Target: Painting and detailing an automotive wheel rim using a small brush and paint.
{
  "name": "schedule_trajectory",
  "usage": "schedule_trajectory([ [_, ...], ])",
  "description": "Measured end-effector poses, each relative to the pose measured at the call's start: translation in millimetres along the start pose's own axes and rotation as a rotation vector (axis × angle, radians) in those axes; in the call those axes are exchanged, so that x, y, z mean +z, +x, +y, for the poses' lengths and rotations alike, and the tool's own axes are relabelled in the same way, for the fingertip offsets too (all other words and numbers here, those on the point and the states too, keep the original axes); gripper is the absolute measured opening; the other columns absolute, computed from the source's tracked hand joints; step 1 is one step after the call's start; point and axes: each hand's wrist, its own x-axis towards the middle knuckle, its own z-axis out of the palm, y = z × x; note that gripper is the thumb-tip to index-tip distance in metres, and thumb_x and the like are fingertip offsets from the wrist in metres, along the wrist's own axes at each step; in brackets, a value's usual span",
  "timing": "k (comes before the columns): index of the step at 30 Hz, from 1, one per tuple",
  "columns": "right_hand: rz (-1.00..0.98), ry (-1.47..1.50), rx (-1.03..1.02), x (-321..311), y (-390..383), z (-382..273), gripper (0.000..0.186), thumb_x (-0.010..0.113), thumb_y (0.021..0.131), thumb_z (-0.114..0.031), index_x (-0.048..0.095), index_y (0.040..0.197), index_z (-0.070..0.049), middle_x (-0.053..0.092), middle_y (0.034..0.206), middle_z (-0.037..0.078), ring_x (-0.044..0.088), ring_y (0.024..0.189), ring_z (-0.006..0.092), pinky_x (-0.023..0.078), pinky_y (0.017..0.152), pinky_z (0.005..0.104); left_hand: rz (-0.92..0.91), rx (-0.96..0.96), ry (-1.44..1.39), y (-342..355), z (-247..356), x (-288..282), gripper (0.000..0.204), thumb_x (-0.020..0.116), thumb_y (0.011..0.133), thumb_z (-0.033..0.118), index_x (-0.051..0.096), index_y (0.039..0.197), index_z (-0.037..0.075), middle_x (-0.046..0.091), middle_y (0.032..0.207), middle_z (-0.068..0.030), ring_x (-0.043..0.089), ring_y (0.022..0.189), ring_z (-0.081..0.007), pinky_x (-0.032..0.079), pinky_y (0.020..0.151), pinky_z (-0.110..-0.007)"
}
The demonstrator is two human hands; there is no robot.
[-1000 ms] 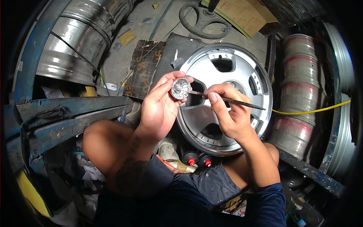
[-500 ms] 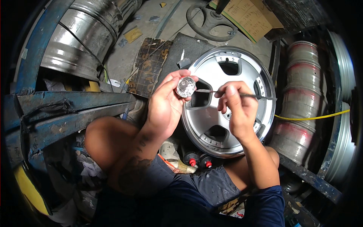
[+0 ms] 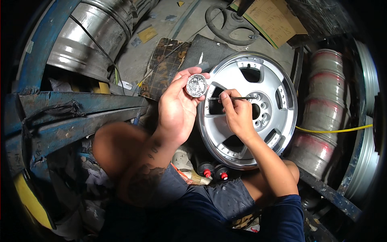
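Observation:
My left hand (image 3: 177, 105) is closed round a small round cup (image 3: 196, 85) with silver paint-like stuff smeared inside, its mouth tilted up toward me. Between the thumb and fingers of my right hand (image 3: 238, 117) is a thin dark paintbrush (image 3: 243, 98). Its tip points left and lies over the left edge of a silver car wheel (image 3: 234, 82); whether it touches the metal I cannot tell. The wheel faces up in front of me, with large openings, small bolts near its polished lip and a hub hole in the middle.
Stacked wheel barrels (image 3: 322, 109) stand on the right, crossed by a yellow hose (image 3: 334, 130). A blue metal frame (image 3: 80, 105) fills the left. Two bottles with red caps (image 3: 207, 172) stand between my legs. A steering wheel (image 3: 229, 26) and cardboard (image 3: 274, 24) lie at the back.
My right hand has shifted left and down a little. The brush tip has moved from beside the cup to over the wheel's left edge. The cup now shows its inside more fully.

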Motion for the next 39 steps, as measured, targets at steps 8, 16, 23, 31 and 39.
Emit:
schedule_trajectory([
  [8, -0.057, -0.181, 0.015, 0, -2, -17, 0.022, 0.054, 0.097, -0.026, 0.064, 0.098, -0.006, 0.065, 0.068, 0.017, 0.065, 0.065, 0.0358, 0.049, 0.061, 0.0403, -0.013, 0.002, -0.001, 0, 2, 1, 0.032, 0.04, 0.101, 0.024, 0.051, 0.122, 0.002, 0.061, 0.118, -0.0169, 0.062, 0.1, -0.0212, 0.048, 0.085, -0.032],
  [16, -0.046, -0.231, -0.045, 4, -4, -20, 0.02, 0.057, 0.096, -0.026, 0.065, 0.099, -0.008, 0.069, 0.081, 0.014, 0.067, 0.07, 0.0333, 0.051, 0.063, 0.0402, -0.002, 0.004, 0.005, -1, 2, 1, 0.033, 0.04, 0.101, 0.025, 0.051, 0.122, 0.002, 0.06, 0.119, -0.0169, 0.061, 0.101, -0.0209, 0.048, 0.085, -0.032],
  [23, -0.029, -0.249, -0.078, 2, -6, -17, 0.019, 0.058, 0.096, -0.026, 0.065, 0.098, -0.009, 0.07, 0.082, 0.013, 0.068, 0.069, 0.0321, 0.052, 0.061, 0.0398, -0.015, -0.001, -0.009, -1, 1, 2, 0.032, 0.04, 0.101, 0.024, 0.05, 0.123, 0.002, 0.06, 0.119, -0.017, 0.061, 0.101, -0.0209, 0.048, 0.085, -0.032],
  [31, -0.024, -0.25, -0.135, 4, -6, -16, 0.018, 0.059, 0.095, -0.025, 0.066, 0.097, -0.009, 0.07, 0.083, 0.012, 0.068, 0.069, 0.032, 0.052, 0.061, 0.0392, -0.015, 0.005, -0.009, -1, 2, 2, 0.032, 0.04, 0.101, 0.022, 0.05, 0.123, 0.002, 0.06, 0.119, -0.0174, 0.062, 0.1, -0.021, 0.049, 0.084, -0.032],
  [39, 0.066, -0.008, -0.055, -8, -1, -12, 0.026, 0.054, 0.099, -0.024, 0.064, 0.094, 0.0, 0.064, 0.065, 0.012, 0.064, 0.057, 0.025, 0.047, 0.056, 0.0331, -0.017, -0.019, -0.032, -1, 1, -1, 0.033, 0.041, 0.101, 0.023, 0.051, 0.122, 0.001, 0.06, 0.118, -0.0182, 0.062, 0.099, -0.0219, 0.049, 0.083, -0.032],
])
